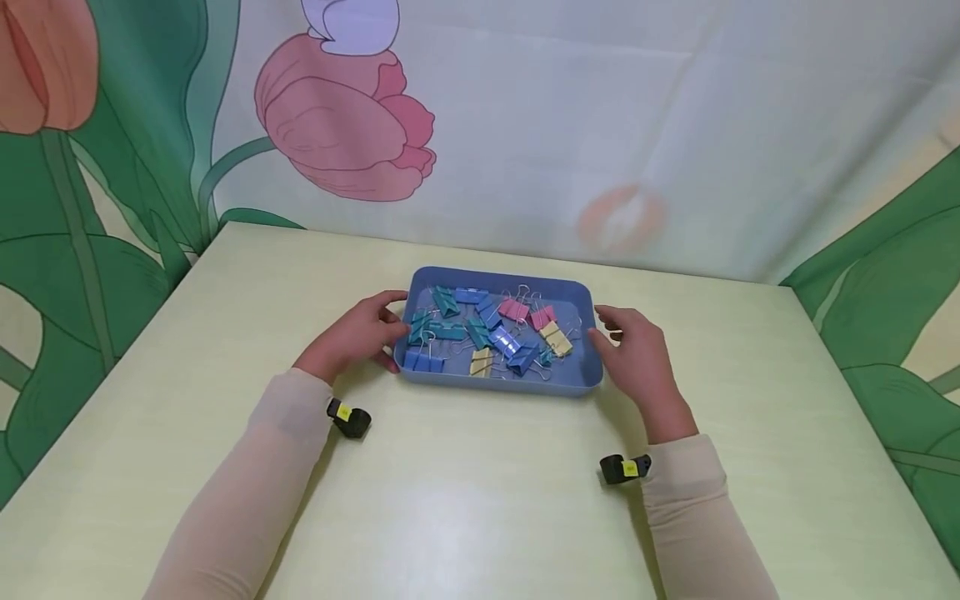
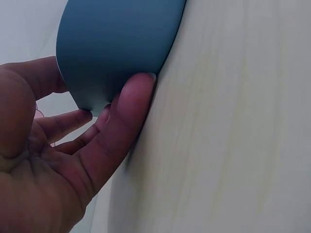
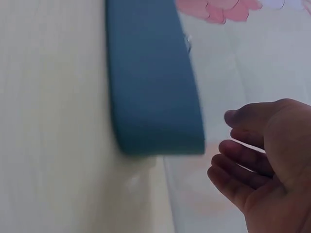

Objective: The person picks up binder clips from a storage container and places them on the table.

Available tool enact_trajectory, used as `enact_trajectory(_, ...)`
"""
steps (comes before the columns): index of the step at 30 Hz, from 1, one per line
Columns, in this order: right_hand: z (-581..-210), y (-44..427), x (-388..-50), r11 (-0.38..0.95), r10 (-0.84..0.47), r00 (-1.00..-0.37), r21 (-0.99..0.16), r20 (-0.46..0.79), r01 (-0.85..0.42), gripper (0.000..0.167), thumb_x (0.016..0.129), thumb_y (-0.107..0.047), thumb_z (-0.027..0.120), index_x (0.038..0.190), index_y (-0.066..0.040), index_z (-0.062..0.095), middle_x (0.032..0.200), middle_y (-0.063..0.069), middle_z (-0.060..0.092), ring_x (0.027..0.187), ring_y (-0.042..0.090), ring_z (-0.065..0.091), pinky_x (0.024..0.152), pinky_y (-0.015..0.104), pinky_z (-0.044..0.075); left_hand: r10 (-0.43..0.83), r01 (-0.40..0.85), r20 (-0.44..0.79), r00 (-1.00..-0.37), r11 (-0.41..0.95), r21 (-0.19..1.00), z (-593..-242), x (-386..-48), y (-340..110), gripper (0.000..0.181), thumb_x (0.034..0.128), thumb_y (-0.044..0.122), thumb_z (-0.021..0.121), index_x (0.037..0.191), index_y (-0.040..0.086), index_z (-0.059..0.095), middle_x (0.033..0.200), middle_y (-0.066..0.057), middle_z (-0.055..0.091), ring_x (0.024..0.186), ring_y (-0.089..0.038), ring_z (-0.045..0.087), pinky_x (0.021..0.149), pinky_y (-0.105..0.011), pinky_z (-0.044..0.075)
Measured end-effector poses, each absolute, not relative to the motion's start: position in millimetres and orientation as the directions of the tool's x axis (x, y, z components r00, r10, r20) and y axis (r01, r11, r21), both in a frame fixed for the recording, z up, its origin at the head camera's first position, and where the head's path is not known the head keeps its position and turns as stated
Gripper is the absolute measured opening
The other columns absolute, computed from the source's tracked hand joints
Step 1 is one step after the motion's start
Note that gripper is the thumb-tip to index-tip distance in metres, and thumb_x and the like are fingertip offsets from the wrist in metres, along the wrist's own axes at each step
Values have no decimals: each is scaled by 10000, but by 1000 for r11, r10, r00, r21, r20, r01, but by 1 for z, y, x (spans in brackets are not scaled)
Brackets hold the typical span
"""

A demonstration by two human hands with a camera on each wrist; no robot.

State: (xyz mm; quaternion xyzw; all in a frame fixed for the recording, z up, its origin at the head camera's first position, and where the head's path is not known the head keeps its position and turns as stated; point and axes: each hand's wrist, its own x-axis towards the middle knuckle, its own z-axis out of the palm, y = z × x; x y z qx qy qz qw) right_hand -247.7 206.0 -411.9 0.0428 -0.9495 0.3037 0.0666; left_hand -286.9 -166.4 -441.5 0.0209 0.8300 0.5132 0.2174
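A blue tray sits on the table, with binder clips in blue, green, pink and yellow lying loose in it. At its left end is my left hand, its thumb at the rim and a finger low against the outer wall near the tabletop; the left wrist view shows this hand touching the tray. Beside the right end, my right hand has loosely bent fingers. In the right wrist view a gap separates that hand from the tray.
The pale table extends around the tray. A printed cloth with tulips and leaves hangs behind its back edge. Each wrist carries a small black camera, one on the left and one on the right.
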Motion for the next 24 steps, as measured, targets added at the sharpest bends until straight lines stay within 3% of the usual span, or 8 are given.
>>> enact_trajectory(7,-401,185,-240,829,-147,-986,-533,82,-168,441,930,-184,639,1353,-87,559,1274,136,600,1116,308,596,948,435,520,255,-190,-341,-905,475,859,-442,-287,-166,675,964,192,552,1542,234,206,1217,-176,485,954,-303,618,682,-387,595)
enact_trajectory(16,-412,171,-240,848,-235,-972,-485,13,-212,428,901,-154,664,1312,-61,594,1218,140,637,995,269,636,778,363,566,249,-189,-340,-907,479,857,-441,-285,-165,672,965,190,548,1542,230,206,1205,-175,484,939,-297,623,682,-383,595)
enact_trajectory(24,-422,165,-244,879,-274,-961,-394,44,-269,331,921,-156,629,1224,-24,646,1177,165,655,1028,287,619,915,441,518,248,-187,-328,-912,460,868,-441,-285,-165,665,963,170,535,1541,216,209,1179,-176,498,921,-293,621,674,-392,595)
